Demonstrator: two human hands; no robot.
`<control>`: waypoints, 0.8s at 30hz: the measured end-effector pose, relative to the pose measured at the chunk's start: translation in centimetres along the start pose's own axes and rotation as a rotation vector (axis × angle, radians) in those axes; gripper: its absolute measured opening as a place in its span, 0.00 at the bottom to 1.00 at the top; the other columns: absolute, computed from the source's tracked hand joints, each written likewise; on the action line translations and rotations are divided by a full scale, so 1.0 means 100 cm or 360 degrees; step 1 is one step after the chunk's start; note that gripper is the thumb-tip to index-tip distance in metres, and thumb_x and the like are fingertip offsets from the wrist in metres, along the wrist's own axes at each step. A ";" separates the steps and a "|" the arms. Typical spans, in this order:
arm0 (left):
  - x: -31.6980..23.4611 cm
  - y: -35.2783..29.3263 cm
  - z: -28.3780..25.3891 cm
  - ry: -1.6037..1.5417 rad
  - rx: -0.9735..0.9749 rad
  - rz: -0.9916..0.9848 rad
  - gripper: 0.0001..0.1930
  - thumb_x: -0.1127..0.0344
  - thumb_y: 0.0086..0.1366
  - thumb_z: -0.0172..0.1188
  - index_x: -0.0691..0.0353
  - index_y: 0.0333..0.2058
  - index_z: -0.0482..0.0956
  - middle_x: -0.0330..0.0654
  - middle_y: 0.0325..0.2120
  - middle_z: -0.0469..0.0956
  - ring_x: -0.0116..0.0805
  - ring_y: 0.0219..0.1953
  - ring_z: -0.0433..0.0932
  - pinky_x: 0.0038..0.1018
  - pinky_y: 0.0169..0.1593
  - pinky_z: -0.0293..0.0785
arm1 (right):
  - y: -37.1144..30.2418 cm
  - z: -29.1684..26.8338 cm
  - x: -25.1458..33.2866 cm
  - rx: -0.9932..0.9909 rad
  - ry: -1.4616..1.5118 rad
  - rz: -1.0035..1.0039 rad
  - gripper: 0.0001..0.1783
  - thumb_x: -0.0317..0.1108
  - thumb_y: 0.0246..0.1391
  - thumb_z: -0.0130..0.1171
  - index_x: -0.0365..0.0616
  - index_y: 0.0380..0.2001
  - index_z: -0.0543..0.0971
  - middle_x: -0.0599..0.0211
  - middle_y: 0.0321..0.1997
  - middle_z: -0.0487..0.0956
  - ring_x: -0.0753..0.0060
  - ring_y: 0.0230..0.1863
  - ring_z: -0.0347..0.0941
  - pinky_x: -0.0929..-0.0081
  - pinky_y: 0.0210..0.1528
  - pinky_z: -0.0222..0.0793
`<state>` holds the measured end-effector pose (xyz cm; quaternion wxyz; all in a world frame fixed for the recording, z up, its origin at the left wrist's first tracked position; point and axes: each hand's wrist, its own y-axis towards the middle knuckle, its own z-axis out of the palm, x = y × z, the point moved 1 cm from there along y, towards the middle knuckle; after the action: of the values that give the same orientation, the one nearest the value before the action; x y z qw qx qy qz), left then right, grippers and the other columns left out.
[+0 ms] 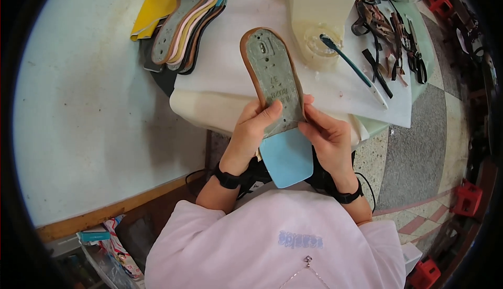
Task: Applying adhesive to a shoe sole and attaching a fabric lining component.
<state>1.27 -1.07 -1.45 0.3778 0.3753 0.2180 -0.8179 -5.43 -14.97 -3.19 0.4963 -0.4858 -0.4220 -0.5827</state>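
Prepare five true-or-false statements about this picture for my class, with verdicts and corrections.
1. The left hand and right hand both hold the grey insole. True.
2. The sheet at the insole's near end is yellow. False: the sheet is light blue.
3. The brush has its bristle end at the pale container. True.
4. The stacked insoles lie right of the pale container. False: the stacked insoles lie to its left.
5. Dark straps lie right of the pale container. True.
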 end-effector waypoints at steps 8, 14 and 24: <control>0.000 -0.002 0.004 0.0165 -0.0102 0.0104 0.23 0.63 0.66 0.46 0.76 0.52 0.60 0.56 0.44 0.73 0.45 0.51 0.70 0.37 0.56 0.64 | -0.002 0.003 0.008 -0.0041 -0.0075 -0.0033 0.21 0.18 0.51 0.52 0.32 0.51 0.70 0.67 0.44 0.77 0.85 0.44 0.68 0.85 0.48 0.63; -0.004 -0.004 0.009 0.0298 -0.0212 0.0170 0.20 0.64 0.66 0.45 0.74 0.51 0.61 0.54 0.41 0.74 0.44 0.47 0.73 0.36 0.53 0.68 | -0.005 0.002 0.008 -0.0085 -0.0243 -0.0009 0.19 0.21 0.51 0.54 0.32 0.48 0.72 0.66 0.38 0.79 0.86 0.38 0.68 0.85 0.43 0.66; -0.007 -0.008 0.013 0.0332 -0.0271 0.0211 0.19 0.64 0.66 0.44 0.74 0.49 0.63 0.54 0.40 0.74 0.43 0.44 0.75 0.36 0.48 0.71 | -0.014 0.004 0.014 -0.0179 -0.0643 -0.0366 0.12 0.25 0.51 0.58 0.32 0.39 0.77 0.60 0.27 0.79 0.81 0.30 0.73 0.83 0.33 0.68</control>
<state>0.32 -1.09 -0.03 0.4368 0.4385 0.2994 -0.7261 -6.77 -14.56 -1.75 0.3045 -0.5681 -0.5322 -0.5490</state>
